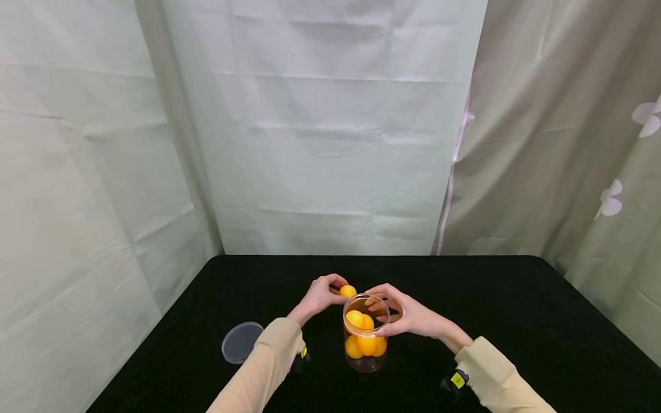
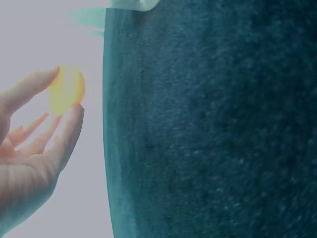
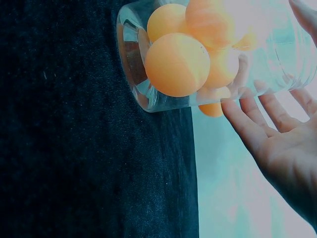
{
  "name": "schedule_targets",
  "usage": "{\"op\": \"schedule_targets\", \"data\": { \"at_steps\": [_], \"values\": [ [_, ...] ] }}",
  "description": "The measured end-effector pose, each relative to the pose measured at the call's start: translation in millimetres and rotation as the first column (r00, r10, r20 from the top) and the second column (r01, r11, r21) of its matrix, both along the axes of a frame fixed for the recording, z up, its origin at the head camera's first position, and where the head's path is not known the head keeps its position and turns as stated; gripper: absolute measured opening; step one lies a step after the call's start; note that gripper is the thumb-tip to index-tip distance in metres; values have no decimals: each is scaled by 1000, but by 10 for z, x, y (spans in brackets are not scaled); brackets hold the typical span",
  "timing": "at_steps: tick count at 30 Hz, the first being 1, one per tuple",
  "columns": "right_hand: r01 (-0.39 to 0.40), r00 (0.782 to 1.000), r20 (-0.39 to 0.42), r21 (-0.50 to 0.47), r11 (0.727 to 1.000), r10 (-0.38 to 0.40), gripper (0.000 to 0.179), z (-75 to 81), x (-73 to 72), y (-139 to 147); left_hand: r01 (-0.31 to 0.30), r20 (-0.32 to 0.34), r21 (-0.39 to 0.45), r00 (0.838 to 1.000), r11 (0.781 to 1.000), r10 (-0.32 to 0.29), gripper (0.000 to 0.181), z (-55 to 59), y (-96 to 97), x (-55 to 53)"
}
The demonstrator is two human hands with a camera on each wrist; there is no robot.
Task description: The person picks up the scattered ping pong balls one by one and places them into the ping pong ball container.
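My left hand point(image 1: 320, 295) pinches an orange ping-pong ball point(image 1: 348, 291) between thumb and fingertips, just beyond the left rim of a clear jar point(image 1: 364, 366). The left wrist view shows that ball point(image 2: 67, 89) between thumb and forefinger, the other fingers loosely bent behind. Several orange ping-pong balls point(image 3: 178, 64) lie inside the upright, lidless jar. From the right side, my right hand point(image 1: 408, 312) holds the jar near its top, thumb at the front and fingers spread along the far side. In the right wrist view its fingertips point(image 3: 247, 94) meet the jar's wall.
A round grey lid point(image 1: 241, 342) lies flat on the black-covered table point(image 1: 490, 298), left of the jar and beside my left forearm. Pale curtains point(image 1: 330, 143) hang behind the table's far edge and along both sides.
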State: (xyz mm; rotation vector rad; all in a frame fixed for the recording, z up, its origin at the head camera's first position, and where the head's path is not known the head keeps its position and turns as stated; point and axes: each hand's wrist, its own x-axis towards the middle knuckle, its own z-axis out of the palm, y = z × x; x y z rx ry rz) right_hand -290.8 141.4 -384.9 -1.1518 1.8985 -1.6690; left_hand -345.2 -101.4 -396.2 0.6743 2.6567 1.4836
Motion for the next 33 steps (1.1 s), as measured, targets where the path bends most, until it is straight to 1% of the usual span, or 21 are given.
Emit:
{"op": "schedule_targets", "data": {
  "at_steps": [5, 10, 17, 22, 24, 29, 31, 33],
  "values": [
    [3, 1000, 3, 5, 1000, -3, 62, -4, -3, -6, 3, 5, 11, 1000, 1000, -3, 30, 34, -25, -2],
    [-8, 1000, 0, -6, 1000, 8, 62, -8, -15, -9, 14, -16, 33, 1000, 999, -13, 32, 58, -43, -12],
    [-12, 1000, 3, -8, 1000, 12, 62, -4, -14, -12, 11, -17, 29, 1000, 1000, -10, 31, 125, -48, 38],
    [-8, 1000, -6, -5, 1000, 8, 62, -2, -10, -15, 7, -45, 39, 999, 999, -5, 31, 170, -62, 55],
    [-7, 1000, -8, -5, 1000, 7, 62, -3, -11, -18, 7, -70, 42, 998, 999, -4, 31, 189, -70, 64],
    [-11, 1000, -2, -7, 1000, 11, 62, -11, -13, -11, -11, -91, 47, 996, 999, 15, 31, 259, -65, 85],
    [-14, 1000, 0, -10, 1000, 14, 62, -18, -17, -6, -18, -90, 48, 996, 999, 22, 31, 293, -57, 93],
    [-16, 1000, 1, -15, 1000, 16, 63, -21, -19, -4, -15, -100, 49, 995, 999, 20, 31, 322, -54, 101]
  ]
}}
